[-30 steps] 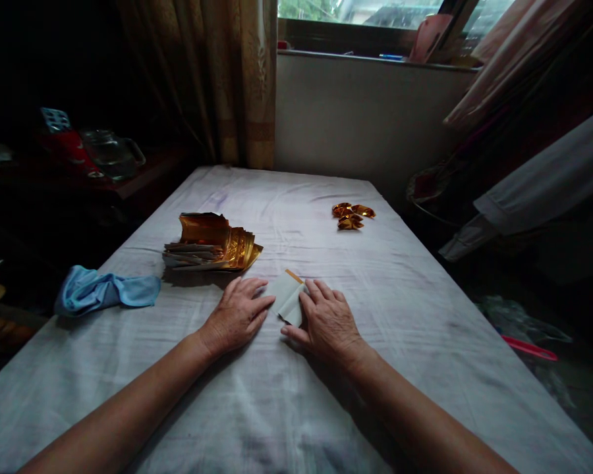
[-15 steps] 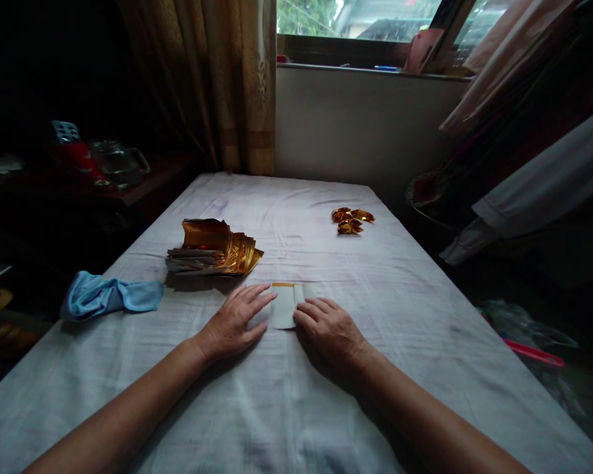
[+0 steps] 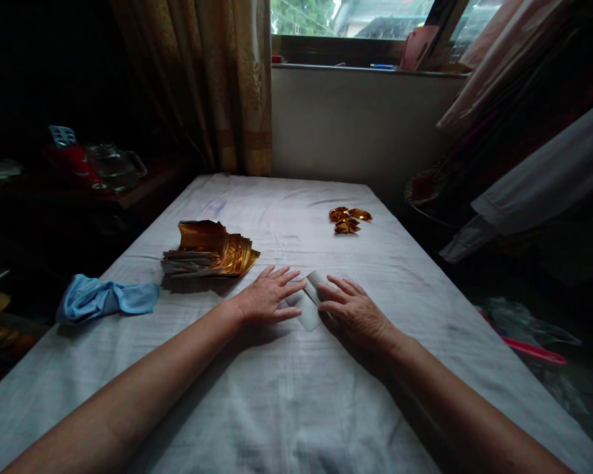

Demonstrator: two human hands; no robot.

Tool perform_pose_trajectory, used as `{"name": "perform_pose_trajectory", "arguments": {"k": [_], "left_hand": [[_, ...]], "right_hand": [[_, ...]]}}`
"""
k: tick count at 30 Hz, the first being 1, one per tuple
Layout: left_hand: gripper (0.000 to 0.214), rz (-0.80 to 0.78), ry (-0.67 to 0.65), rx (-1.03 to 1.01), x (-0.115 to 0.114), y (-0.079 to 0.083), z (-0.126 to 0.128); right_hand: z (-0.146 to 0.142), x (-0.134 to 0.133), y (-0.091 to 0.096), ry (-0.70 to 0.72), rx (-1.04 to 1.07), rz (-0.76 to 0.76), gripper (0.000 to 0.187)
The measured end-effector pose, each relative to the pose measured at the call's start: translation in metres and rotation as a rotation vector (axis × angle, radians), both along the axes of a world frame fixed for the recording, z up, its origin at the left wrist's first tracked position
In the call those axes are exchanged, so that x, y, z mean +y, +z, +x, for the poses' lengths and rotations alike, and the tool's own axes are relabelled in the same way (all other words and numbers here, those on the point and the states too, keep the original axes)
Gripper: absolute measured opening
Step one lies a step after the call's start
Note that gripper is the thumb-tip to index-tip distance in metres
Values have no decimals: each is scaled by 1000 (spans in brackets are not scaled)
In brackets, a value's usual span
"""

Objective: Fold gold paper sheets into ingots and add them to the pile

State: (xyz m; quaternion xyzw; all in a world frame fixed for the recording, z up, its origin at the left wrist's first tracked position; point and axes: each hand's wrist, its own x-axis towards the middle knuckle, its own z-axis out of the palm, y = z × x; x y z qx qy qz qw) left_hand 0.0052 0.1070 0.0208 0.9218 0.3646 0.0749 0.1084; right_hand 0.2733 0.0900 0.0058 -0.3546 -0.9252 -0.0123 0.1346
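Both hands reach in from the near side, palms down, over a small pale paper (image 3: 310,316) on the cloth-covered tabletop (image 3: 277,408). On its left side, the left hand (image 3: 271,298) is spread, fingers fanned, with a couple of fingertips at or just over the paper. From the right, the right hand (image 3: 354,313) has its fingers a little apart at the paper's edge; whether it pinches the sheet I cannot tell, since its underside is hidden. A dark line crosses the paper at a slant, perhaps a fold or a loose edge.

Farther off to the left lies a fanned stack of gold paper (image 3: 202,253), and to the far right sit a few shiny folded gold pieces (image 3: 346,227). A blue cloth (image 3: 109,299) lies near the left edge.

Thin paper like this could slip or turn if one hand pushes harder than the other. Wrinkles in the covering might spoil a crease pressed over them. Should the left forearm swing far, it could knock the loosely fanned stack and scatter sheets.
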Motion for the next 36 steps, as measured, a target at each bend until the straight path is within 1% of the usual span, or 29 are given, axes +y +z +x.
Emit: {"name": "perform_pose_trajectory", "arguments": {"k": [3,5,8,9,11,13,14,16,18,21,23,26,29,32,36], "left_hand": [[61,-49,-31,16,7,-1,12],[59,-57,-48,-1,5,-4,15],[58,-23,-49,-36,-2,-8,13],[58,-10,-49,-36,-4,-9,12],[57,21,-52,-25,-7,-8,9],[51,50,-63,-32,-8,-7,8],[46,58,-70,-45,-8,-6,7],[41,63,-74,-78,-10,-6,6],[43,53,-63,-134,-14,-7,3],[50,17,-45,-245,-26,-9,-6],[52,-13,-35,-280,-36,-11,-11],[58,-49,-6,-295,-44,-15,-14],[61,-48,11,-335,-44,-20,-7],[61,4,-5,-379,-38,-27,5],[56,113,-8,-343,-29,-30,13]], "right_hand": [[0,-6,8,-96,-87,29,29],[-3,-12,11,-138,-111,12,29],[-10,-20,14,-172,-84,-43,21],[-14,-23,14,-190,-69,-59,22],[-22,-26,15,-238,-50,-76,36],[-32,-29,15,-291,-48,-70,49],[-36,-30,14,-321,-52,-68,51],[-44,-31,12,-365,-59,-74,47],[-49,-32,9,-324,-41,-77,39],[-49,-31,1,-145,24,-31,32],[-46,-28,-5,-73,62,11,32],[-42,-23,-11,-33,108,56,30],[-41,-17,-13,-1,128,85,30],[-39,-14,-14,19,154,93,31],[-31,-12,-17,24,259,57,32]]}}
